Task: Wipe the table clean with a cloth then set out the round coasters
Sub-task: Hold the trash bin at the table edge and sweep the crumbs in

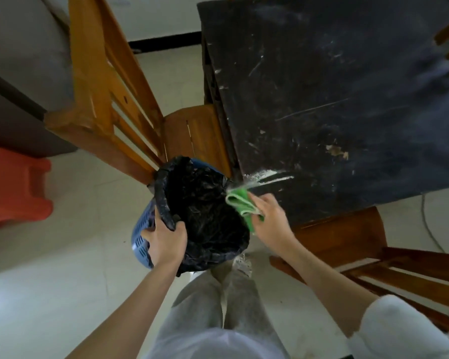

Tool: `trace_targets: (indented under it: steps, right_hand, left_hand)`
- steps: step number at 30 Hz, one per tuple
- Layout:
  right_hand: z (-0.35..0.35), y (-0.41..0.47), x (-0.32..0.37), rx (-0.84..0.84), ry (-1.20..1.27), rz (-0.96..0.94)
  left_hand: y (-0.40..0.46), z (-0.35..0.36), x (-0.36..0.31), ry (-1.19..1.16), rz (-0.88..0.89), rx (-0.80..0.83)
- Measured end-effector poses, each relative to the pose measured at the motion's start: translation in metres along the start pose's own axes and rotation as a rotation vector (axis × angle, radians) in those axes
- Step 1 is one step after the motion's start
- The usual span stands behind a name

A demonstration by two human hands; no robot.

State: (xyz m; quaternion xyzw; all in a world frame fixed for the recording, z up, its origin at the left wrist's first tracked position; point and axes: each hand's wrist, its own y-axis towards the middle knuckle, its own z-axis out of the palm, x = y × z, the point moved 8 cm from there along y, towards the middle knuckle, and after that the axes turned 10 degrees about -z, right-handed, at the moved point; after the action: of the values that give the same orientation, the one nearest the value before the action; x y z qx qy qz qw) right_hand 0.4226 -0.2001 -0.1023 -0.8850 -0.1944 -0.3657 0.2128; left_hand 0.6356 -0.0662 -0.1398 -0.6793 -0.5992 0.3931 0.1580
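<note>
Over on the far left there's a red plastic stool (pixel 16 187) sitting on the pale tiled floor (pixel 70 268), and just past it a light wooden chair (pixel 109 81) tucked up against the left side of the table. Below that chair, the left hand (pixel 165 244) grips the near rim of a blue slotted waste bin (pixel 140 242), thumb hooked over the edge and fingers curled round the outside, pinching the black bin liner (pixel 205 216) against the plastic. The bin is held up right beside the near-left corner of the dark, scratched-up table (pixel 335 99), with its mouth just under the edge. Right at that corner there's a streak of white crumbs or powder (pixel 267 176). The green cloth (pixel 240 203) is folded up and sits at the table corner, half hanging over the bin opening, touching the tabletop edge. The right hand (pixel 268 218) holds the cloth, fingers bent around the bunched fabric and pressing it down at the edge. Grey trousers (pixel 218 307) show below between the arms. Further right, a darker wooden chair (pixel 360 250) sits at the near side of the table. No coasters that I can spot.
</note>
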Motion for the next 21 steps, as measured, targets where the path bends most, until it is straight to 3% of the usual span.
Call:
trace_targets:
  steps: [2,4,7,9,11,14,16,18,21]
  right_hand:
    - [-0.001,0.002,0.012,0.022,0.052,-0.086]
    - [-0.043,0.014,-0.001,-0.150,0.029,-0.049]
    - [-0.121,0.033,-0.054,-0.464,-0.111,0.195]
    - [-0.139,0.038,-0.079,-0.588,-0.152,0.377]
    - [-0.110,0.047,-0.068,-0.470,-0.197,0.356]
    - [-0.014,0.052,-0.002,0.020,0.037,-0.031]
    - [0.013,0.038,0.020,0.191,0.159,-0.147]
    - [-0.016,0.042,0.005,0.047,0.211,-0.048]
    - [-0.098,0.040,-0.051,-0.310,-0.002,0.173]
  left_hand:
    - [-0.006,-0.002,-0.006,0.039,-0.013,-0.032]
    - [-0.009,-0.004,-0.009,0.043,-0.019,-0.048]
    - [-0.011,-0.004,-0.009,0.028,-0.003,-0.042]
    - [-0.013,-0.004,-0.011,0.021,-0.004,-0.042]
    - [-0.015,-0.004,-0.013,0.029,-0.013,-0.046]
    - [-0.015,-0.006,-0.016,0.029,-0.011,-0.052]
    - [-0.016,-0.007,-0.017,0.020,-0.007,-0.050]
    - [-0.017,-0.007,-0.019,0.026,0.004,-0.050]
    - [-0.016,-0.006,-0.019,0.034,-0.003,-0.054]
